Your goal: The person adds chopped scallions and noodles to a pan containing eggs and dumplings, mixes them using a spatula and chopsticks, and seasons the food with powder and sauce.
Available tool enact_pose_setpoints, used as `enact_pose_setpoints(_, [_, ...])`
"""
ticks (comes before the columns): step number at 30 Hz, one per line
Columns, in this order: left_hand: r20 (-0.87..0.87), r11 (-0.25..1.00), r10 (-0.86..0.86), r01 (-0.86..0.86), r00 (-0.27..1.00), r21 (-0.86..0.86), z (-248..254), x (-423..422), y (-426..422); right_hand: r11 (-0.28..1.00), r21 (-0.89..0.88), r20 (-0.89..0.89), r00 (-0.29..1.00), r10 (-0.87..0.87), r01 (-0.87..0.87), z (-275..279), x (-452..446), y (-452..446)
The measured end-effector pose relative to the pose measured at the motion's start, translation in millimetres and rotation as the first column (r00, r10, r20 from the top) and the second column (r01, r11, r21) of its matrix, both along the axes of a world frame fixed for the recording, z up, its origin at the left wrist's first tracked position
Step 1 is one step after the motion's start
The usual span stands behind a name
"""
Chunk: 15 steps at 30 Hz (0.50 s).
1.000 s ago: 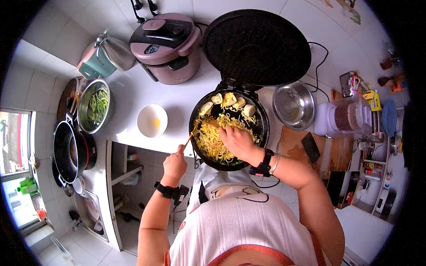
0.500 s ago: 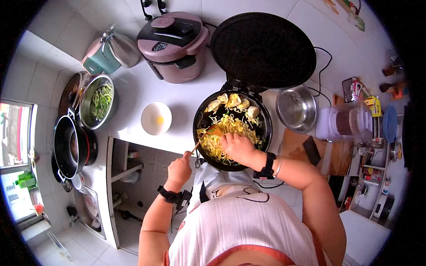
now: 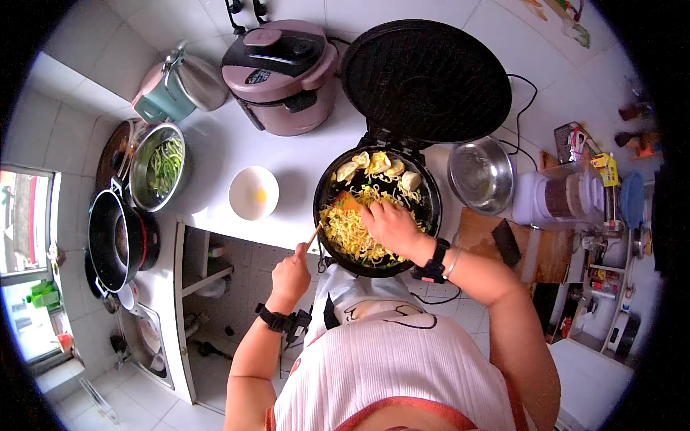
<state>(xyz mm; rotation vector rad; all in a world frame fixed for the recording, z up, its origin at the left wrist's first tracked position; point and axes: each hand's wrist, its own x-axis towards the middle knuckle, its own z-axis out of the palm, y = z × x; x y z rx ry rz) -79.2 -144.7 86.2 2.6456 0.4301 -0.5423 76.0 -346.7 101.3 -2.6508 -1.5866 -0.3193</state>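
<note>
A round black electric pan (image 3: 436, 208) stands open, its dark lid (image 3: 428, 82) tilted back. Yellowish noodles (image 3: 352, 233) with green bits fill its lower part, and several dumplings (image 3: 379, 163) sit along the far rim. My left hand (image 3: 291, 275) is closed on chopsticks (image 3: 315, 234) whose tips reach the noodles at the pan's left side. Over the noodles, my right hand (image 3: 390, 225) is closed round an orange-brown spatula (image 3: 348, 202), its blade among the noodles and its handle mostly hidden by the fingers.
A white bowl (image 3: 254, 192) with some yellow liquid is left of the pan. Behind stands a pink cooker (image 3: 284, 86). Further left are a metal bowl of green vegetables (image 3: 165, 165) and a black wok (image 3: 111, 241). An empty metal bowl (image 3: 481, 175) and a cutting board (image 3: 474, 233) lie right.
The whole view has shifted slightly. My right hand and the spatula have moved a little up and right since half a second ago, while the chopsticks have pulled back slightly toward the pan's left rim.
</note>
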Motion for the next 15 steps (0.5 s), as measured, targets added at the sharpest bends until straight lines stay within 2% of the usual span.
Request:
enact_pose_setpoints(3, [-0.004,1.000,0.012,-0.012,1.000,-0.010,2,4,0,0.999,-0.023,0.024,0.999,-0.040,0.041,-7,20,16])
enact_pose_setpoints(5, [-0.012,1.000,0.015,-0.015,1.000,-0.018,3,4,1,0.997,-0.041,-0.020,0.998,-0.068,0.067,-12,29,21])
enact_pose_setpoints(8, [0.012,1.000,0.015,-0.015,1.000,-0.021,2,6,0,0.995,0.020,-0.060,0.994,0.094,-0.093,-22,31,15])
enact_pose_setpoints(9, [0.016,0.999,0.026,-0.026,1.000,-0.023,4,7,0,0.996,0.021,-0.060,0.994,0.088,-0.087,-22,27,9])
enact_pose_setpoints(11, [0.020,0.999,0.038,-0.037,0.999,-0.024,5,7,1,0.986,-0.084,-0.097,0.986,0.136,-0.144,-14,13,-5])
enact_pose_setpoints(13, [0.035,0.999,0.049,-0.049,0.998,-0.003,1,11,1,0.980,-0.107,-0.112,0.982,0.153,-0.165,-1,9,-14])
enact_pose_setpoints(15, [0.052,0.999,0.047,-0.046,0.998,-0.016,-7,16,5,0.996,-0.003,-0.032,0.996,0.087,-0.087,5,7,-14])
